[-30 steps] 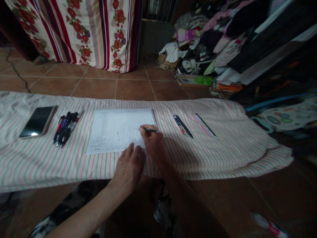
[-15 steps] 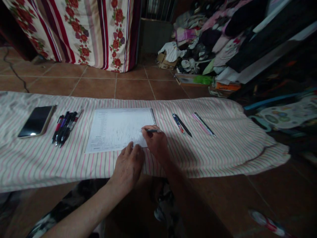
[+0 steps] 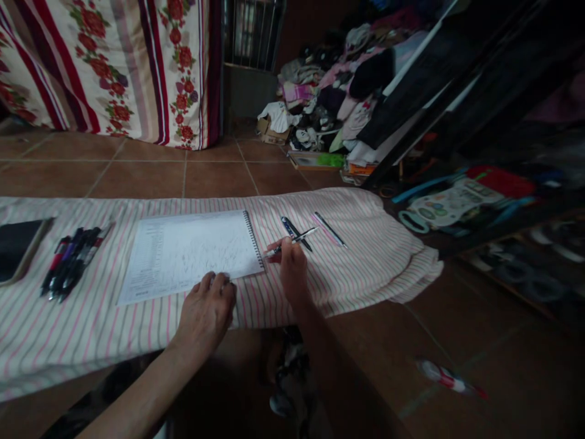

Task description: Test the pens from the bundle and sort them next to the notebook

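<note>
My right hand (image 3: pixel 292 259) is closed around a pen (image 3: pixel 275 250), just right of the notebook's spiral edge. The pen slants across two pens lying on the cloth, partly covering a dark pen (image 3: pixel 306 244). Under my left hand (image 3: pixel 211 305) is the lower edge of a spiral notebook (image 3: pixel 201 238); its fingers lie slightly bent on the paper. Fine pen strokes cover much of the page, and a printed table runs down its left side. Farther right, a pink pen and a dark pen (image 3: pixel 331 229) lie side by side.
A striped cloth (image 3: pixel 256 308) covers the low table. To the left lie a bunch of several pens (image 3: pixel 73 262) and a phone (image 3: pixel 21 247). Beyond the table are a floral curtain (image 3: pixel 150 73), tiled floor and a heap of clothes (image 3: pixel 329 91).
My right hand has left the page and moved right past the spiral with the pen, which now points away to the right. The view has turned right; my left hand stays on the notebook's edge.
</note>
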Tool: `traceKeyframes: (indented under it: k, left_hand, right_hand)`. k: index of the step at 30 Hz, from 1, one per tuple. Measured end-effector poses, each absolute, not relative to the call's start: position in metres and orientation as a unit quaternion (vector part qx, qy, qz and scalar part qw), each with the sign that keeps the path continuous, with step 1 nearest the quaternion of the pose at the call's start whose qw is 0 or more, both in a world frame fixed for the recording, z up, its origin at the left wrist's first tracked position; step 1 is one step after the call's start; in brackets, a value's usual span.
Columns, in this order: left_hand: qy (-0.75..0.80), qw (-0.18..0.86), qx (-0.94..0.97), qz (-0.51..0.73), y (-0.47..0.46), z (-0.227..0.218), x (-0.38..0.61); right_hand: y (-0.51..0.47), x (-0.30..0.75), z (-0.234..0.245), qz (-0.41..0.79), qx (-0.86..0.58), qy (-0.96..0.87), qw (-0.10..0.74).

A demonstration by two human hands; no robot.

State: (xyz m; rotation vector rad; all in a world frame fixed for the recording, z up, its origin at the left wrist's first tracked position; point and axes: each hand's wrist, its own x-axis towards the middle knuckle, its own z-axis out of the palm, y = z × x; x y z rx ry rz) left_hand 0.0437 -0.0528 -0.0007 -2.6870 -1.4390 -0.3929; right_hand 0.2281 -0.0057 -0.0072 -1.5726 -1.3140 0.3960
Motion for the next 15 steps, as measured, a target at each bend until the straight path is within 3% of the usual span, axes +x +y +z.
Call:
traceKeyframes:
  k: [4,9,12,15]
  left_hand:
    - [-0.465,0.046,-0.876,-0.119,-0.054,0.002,0.044]
    - [-0.465,0.049,-0.876,-0.113,-0.055,0.003,0.043]
    - [-0.464,0.051,-0.877,-0.111,-0.055,0.002,0.043]
    - [-0.462,0.050,-0.878,-0.112,-0.055,0.002,0.043]
  right_hand:
    - [-0.017,0.248,0.007,0.234,-0.639,-0.474,0.559]
    - [-0.021,0.284,0.015,0.251,-0.663,-0.422,0.565]
    - [-0.014,0.322,0.011,0.189,-0.698,-0.447,0.526]
    - [-0.002,0.367,0.012,0.100,-0.768,-0.496,0.392]
